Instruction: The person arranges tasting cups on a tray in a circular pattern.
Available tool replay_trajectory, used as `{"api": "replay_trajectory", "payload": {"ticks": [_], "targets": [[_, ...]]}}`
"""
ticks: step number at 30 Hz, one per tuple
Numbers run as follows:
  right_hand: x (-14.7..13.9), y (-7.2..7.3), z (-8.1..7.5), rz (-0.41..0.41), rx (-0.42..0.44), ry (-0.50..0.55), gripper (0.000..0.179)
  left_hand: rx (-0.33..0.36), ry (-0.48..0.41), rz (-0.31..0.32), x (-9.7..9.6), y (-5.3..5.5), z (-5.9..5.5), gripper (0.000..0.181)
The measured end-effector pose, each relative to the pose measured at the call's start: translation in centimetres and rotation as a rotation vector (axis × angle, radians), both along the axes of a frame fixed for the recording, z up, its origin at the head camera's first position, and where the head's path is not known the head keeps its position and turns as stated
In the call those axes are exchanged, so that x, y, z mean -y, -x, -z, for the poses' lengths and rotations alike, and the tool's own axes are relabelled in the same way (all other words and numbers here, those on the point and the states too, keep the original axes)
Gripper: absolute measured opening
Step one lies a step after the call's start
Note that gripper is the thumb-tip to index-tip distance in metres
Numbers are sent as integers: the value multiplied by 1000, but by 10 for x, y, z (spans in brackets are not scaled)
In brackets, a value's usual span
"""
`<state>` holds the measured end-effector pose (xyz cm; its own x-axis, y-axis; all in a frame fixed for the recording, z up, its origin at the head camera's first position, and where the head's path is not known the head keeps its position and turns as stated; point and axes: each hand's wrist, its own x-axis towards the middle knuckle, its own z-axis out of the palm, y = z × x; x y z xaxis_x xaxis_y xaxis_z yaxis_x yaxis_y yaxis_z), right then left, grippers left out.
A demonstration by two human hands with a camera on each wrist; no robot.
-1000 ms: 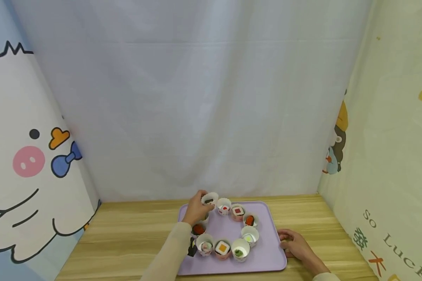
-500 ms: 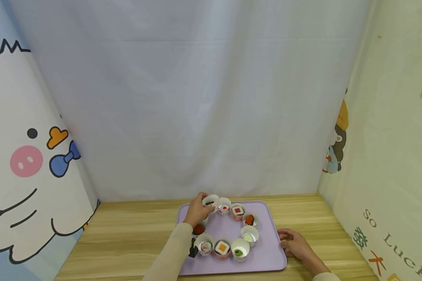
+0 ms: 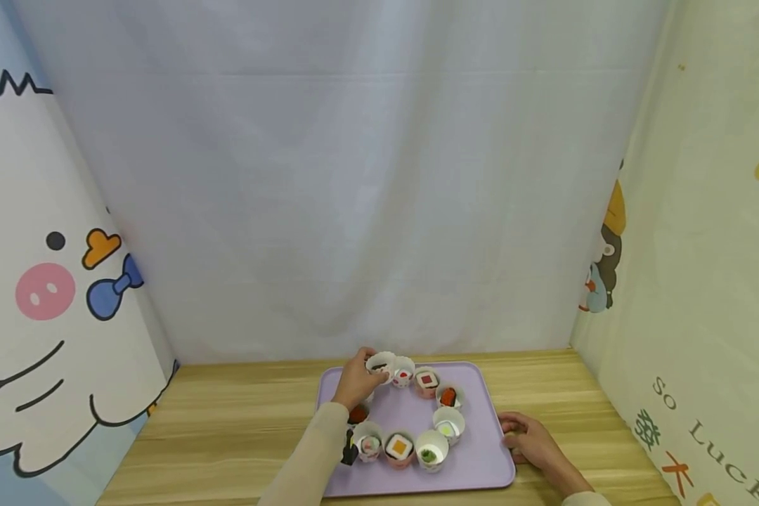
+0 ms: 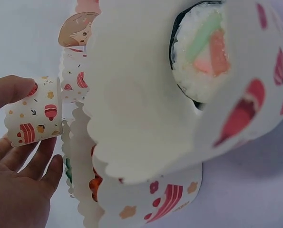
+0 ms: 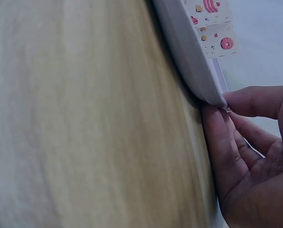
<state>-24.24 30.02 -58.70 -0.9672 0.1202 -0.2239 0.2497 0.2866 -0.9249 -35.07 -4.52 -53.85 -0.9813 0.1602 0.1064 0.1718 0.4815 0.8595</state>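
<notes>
Between the thumb and fingers of my left hand point(image 3: 357, 383) is a white paper baking cup point(image 3: 387, 375) with cake prints, at the back left of the lilac tray point(image 3: 481, 460). Its rim overlaps the neighbouring cup point(image 3: 403, 372), which has red and white contents. In the left wrist view, the gripped cup point(image 4: 41, 114) lies sideways across the picture, and a nearer cup point(image 4: 127, 95) bears a sushi roll piece point(image 4: 203, 54). My right hand point(image 3: 534, 444) pinches the tray's right edge; the right wrist view shows thumb above the tray rim point(image 5: 193, 66) and fingers below.
Several more paper cups form a ring on the tray, among them ones with an orange-topped sushi piece point(image 3: 399, 445), a green-topped piece point(image 3: 429, 457) and red roe point(image 3: 448, 398). The wooden table point(image 3: 240, 422) meets a pale curtain point(image 3: 367, 211) right behind the tray.
My left hand has brought its cup slightly down and to the right, up against the neighbouring cup. My right hand has stayed at the tray edge.
</notes>
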Motion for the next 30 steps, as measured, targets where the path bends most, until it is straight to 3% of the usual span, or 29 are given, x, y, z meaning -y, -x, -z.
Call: {"api": "replay_trajectory", "payload": {"ticks": [7,20,30], "targets": [[-1,0,0,7,-7,2,54,-27,21,-2,0,1,2,50],[0,1,4,-11,-12,-1,54,-45,-87,-53,8,14,-1,56],[-2,-1,2,5,-12,7,54,-21,-44,-69,4,20,2,57]]}}
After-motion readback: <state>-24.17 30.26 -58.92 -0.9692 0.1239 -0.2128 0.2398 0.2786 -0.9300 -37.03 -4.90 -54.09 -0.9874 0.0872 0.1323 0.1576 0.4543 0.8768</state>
